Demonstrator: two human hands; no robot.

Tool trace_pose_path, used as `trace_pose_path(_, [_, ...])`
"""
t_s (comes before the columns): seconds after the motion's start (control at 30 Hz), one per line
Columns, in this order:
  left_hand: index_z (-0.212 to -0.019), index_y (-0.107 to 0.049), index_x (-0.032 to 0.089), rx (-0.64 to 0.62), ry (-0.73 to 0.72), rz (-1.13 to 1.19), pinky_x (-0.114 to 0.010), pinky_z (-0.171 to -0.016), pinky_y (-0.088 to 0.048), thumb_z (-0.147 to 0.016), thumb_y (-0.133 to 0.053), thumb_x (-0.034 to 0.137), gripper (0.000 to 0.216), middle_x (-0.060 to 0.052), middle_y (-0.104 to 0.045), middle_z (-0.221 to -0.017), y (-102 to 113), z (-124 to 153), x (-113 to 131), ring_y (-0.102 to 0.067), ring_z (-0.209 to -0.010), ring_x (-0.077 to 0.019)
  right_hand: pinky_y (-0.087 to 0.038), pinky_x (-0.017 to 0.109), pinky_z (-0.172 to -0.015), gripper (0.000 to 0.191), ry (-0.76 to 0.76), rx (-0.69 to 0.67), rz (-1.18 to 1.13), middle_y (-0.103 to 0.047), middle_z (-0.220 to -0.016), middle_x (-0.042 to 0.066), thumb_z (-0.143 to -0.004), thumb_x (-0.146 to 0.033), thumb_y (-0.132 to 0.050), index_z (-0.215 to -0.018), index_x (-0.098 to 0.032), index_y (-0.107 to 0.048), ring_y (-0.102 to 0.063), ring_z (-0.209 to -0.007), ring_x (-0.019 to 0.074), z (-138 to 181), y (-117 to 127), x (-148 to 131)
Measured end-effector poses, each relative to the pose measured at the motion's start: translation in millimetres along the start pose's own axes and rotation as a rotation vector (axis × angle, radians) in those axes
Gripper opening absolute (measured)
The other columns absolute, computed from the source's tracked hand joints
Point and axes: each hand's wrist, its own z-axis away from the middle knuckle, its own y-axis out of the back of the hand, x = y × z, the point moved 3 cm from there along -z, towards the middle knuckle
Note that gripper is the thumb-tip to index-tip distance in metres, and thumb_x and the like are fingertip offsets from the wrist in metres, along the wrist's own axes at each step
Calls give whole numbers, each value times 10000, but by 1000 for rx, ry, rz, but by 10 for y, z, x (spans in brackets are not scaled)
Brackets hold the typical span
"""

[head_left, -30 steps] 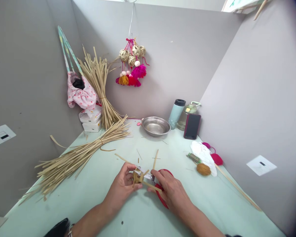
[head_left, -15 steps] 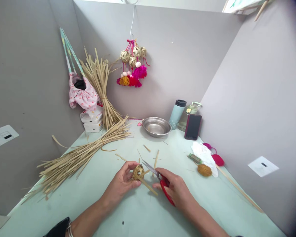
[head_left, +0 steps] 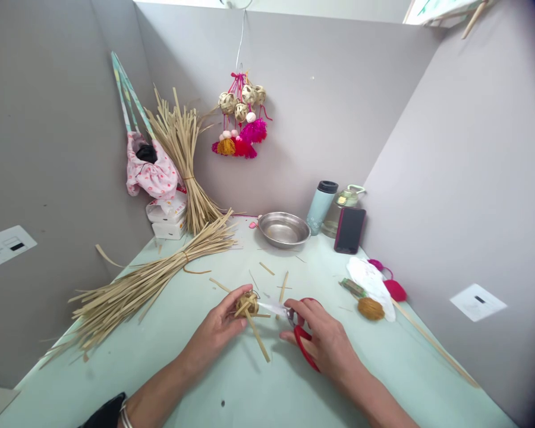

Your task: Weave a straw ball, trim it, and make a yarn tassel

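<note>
My left hand (head_left: 220,326) is closed around a small woven straw ball (head_left: 248,304), pinched between thumb and fingers. Loose strip ends stick out from the ball, one long one pointing down and right toward me. In my right hand (head_left: 323,334) are red-handled scissors (head_left: 304,345), the fingers at the grips. Their blades point left, with the tips close to the ball's right side; whether they touch it I cannot tell. Cut bits of straw (head_left: 266,268) lie on the table just beyond my hands.
A tied straw bundle (head_left: 154,276) lies at left, another (head_left: 187,160) leans in the corner. Behind are a metal bowl (head_left: 284,230), a tumbler (head_left: 321,208) and a phone (head_left: 350,230). Yarn (head_left: 371,309) lies at right. Finished balls with tassels (head_left: 241,112) hang on the wall.
The ball has been turned in my left hand, and its long strip now points more steeply down. The scissors' blades have swung lower, and the right hand's fingers have shifted on the handles.
</note>
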Motion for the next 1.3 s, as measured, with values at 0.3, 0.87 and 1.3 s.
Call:
trace_pose_path(0.3, [-1361,-453,236,69,-21,-96,-409,-1034,-383,-802,-690,343,617,-92,-601,-1276,41,-49,-98,-549,-1165,-272,-507,342,-633,389,54,4,226,-586,-906,59,-796,-296,-724,-1138,-226,-552,-590,-799,243,11,-52,-23])
trace_pose_path(0.87, [-1046,-547,227,48,-13,-24,-290,-831,-443,-682,-795,271,443,-19,-565,-990,50,-43,5,-558,-935,-186,-486,310,-647,339,77,7,101,-573,-915,53,-849,-288,-666,-1153,-234,-526,-573,-830,225,21,-1,4])
trace_pose_path(1.3, [-1034,-549,234,-14,-63,-15,-234,-743,-416,-692,-792,241,419,12,-538,-921,23,-30,-34,-510,-840,-141,-474,299,-650,316,58,-61,53,-576,-906,48,-848,-278,-669,-1132,-242,-534,-571,-845,225,16,-14,-35])
